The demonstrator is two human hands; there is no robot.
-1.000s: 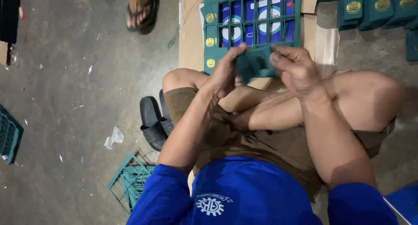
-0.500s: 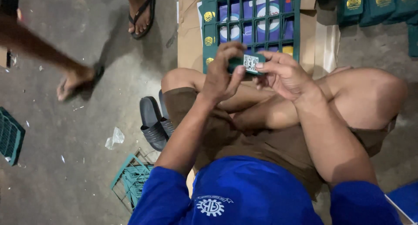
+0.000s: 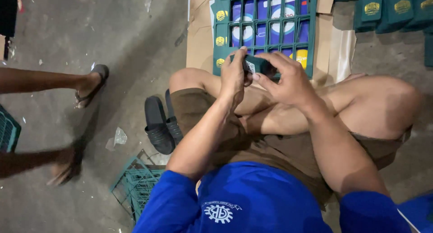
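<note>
1. While you sit cross-legged on the concrete floor [image 3: 90, 34], your blue shirt [image 3: 252, 201] and brown shorts [image 3: 270, 147] fill the near edge, and a flattened green wire crate [image 3: 135, 185] lies near left beside your hip.
2. Just beyond it, a pair of black sandals [image 3: 160, 125] is parked at your left knee, apparently slipped off so you can sit.
3. Above your shins, your left hand [image 3: 234, 75] and right hand [image 3: 288, 77] both grasp one small dark green box [image 3: 257, 64], fingers curled around its ends, seemingly to steady it.
4. Directly beyond, within easy reach, a green tray [image 3: 264, 30] of blue packets rests on cardboard [image 3: 200, 39].
5. Far right, more green boxes [image 3: 383, 10] stand in a row.
6. At the left, another person's sandalled foot [image 3: 92, 84] crosses the floor.
</note>
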